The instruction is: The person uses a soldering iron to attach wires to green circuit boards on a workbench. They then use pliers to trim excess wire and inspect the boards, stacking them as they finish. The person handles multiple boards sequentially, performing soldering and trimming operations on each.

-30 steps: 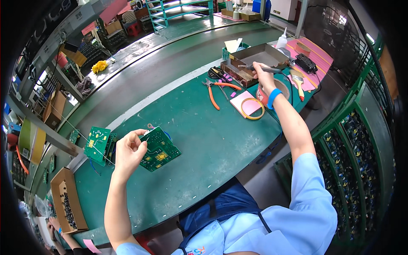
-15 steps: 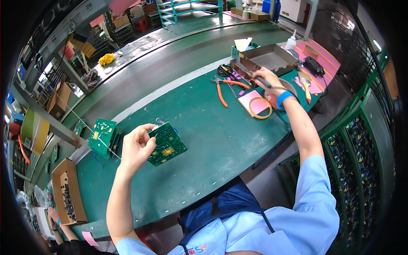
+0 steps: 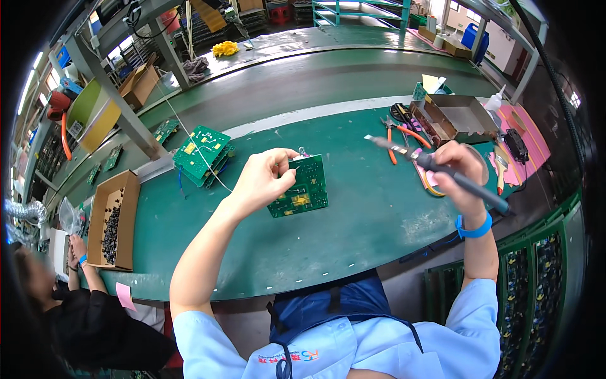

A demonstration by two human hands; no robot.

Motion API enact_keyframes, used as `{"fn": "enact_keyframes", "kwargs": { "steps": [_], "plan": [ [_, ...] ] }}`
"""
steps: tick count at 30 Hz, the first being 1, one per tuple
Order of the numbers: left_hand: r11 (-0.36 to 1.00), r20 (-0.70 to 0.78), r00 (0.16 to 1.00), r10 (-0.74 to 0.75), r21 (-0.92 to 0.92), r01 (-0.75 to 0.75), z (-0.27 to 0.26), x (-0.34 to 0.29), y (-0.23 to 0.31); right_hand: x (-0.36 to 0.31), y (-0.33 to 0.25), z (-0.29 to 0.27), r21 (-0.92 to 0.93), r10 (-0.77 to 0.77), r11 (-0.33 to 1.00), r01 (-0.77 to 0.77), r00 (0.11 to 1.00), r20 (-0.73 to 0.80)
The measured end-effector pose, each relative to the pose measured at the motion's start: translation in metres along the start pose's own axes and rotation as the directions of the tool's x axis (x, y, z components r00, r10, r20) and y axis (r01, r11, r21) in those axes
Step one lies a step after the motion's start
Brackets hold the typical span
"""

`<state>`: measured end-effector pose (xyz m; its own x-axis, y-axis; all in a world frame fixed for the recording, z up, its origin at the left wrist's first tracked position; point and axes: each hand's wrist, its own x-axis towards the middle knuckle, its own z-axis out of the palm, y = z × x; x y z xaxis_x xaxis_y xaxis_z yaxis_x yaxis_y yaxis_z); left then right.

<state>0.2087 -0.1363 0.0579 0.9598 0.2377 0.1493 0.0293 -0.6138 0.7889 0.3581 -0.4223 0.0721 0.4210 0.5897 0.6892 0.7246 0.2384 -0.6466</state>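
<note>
My left hand (image 3: 262, 180) pinches a green circuit board (image 3: 309, 186) at its upper left edge and holds it tilted up above the bench. A thin pale wire (image 3: 201, 150) comes down from the upper left and goes out of sight behind this hand. A soldering iron (image 3: 424, 162) with a dark handle is gripped in my right hand (image 3: 461, 177). Its metal tip points left, toward the board but apart from it. Left of my left hand lies a stack of green circuit boards (image 3: 202, 151) with blue leads.
Orange-handled cutters (image 3: 413, 135), a metal tray (image 3: 464, 132) and a brush (image 3: 500, 165) lie at the right on the green bench (image 3: 252, 252). At the left stands a cardboard box (image 3: 132, 208) of small black parts. Nearby, a co-worker's hands (image 3: 77, 249) rest by the bench edge.
My right hand has come back from beside the tray, bringing the soldering iron toward the board. The left hand still holds the board. The view has turned left.
</note>
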Motion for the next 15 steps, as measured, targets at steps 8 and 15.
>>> {"fn": "enact_keyframes", "kwargs": {
  "steps": [8,15],
  "plan": [
    [0.999,-0.040,0.999,0.034,-0.029,-0.035,0.002,0.004,-0.008,0.005,-0.012,0.057,-0.198,-0.304,0.896,0.398,0.873,0.381],
    [0.999,-0.046,0.998,0.039,-0.014,-0.039,0.000,0.001,-0.001,0.014,-0.005,0.069,-0.177,-0.324,0.883,0.434,0.838,0.438]
  ]
}}
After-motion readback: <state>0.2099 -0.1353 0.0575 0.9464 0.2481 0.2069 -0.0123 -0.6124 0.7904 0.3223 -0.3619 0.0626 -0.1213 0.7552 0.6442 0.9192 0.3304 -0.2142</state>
